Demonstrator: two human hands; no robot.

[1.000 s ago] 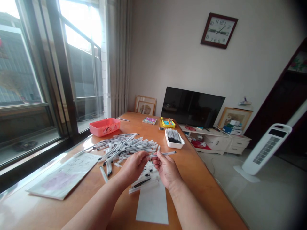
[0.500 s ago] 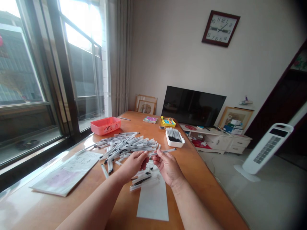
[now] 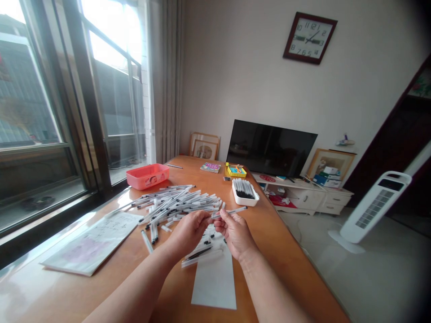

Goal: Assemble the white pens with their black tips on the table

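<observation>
In front of me, over the table, a clear pen (image 3: 237,210) with a black end slants up to the right. My right hand (image 3: 234,231) is closed around it, thumb on top. The fingers of my left hand (image 3: 191,229) are pinched at the pen's near end, and they hide the detail there. Just beyond the hands lies a heap of clear pens (image 3: 182,202) with black ends. Beneath the hands, small caps and black pen parts (image 3: 198,253) lie on and beside a white sheet (image 3: 214,285).
A white tray (image 3: 247,201) of upright-leaning pens stands behind my right hand. A red plastic basket (image 3: 148,179) sits at the far left, beyond a booklet (image 3: 92,246). A yellow box (image 3: 236,170) and a colourful booklet (image 3: 210,168) lie at the table's far end.
My left fingers have drawn slightly closer to my right hand along the pen. The pen's far end is slightly lower in view. The other things lie as before.
</observation>
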